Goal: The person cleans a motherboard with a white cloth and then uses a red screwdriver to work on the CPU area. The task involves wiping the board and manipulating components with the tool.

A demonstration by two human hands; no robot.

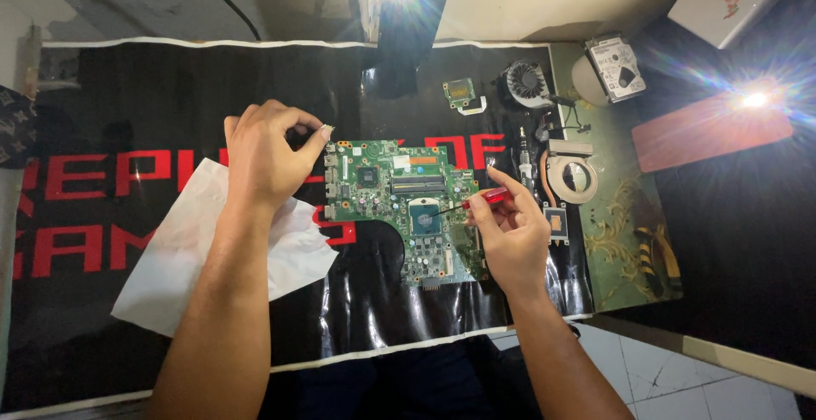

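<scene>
While both hands work over it, a green circuit board [399,203] lies near the middle of a glossy black mat [127,88] with red lettering.

Spread across the worktop, the mat carries a sheet of white paper [170,258] toward its left front, partly under the left forearm. The board sits just right of that paper, its chip [424,216] facing up. Along the mat's right edge lie a copper cooling pipe with a round fan housing [574,178], a black fan [525,82] near the back right corner, and a hard drive [618,67] beyond it. The left hand [263,156] hovers at the board's left end, thumb and fingers pinched together; whether they hold anything cannot be told. The right hand [510,233] has its fingers closed around a red-handled screwdriver [472,203], its tip near the chip.
</scene>
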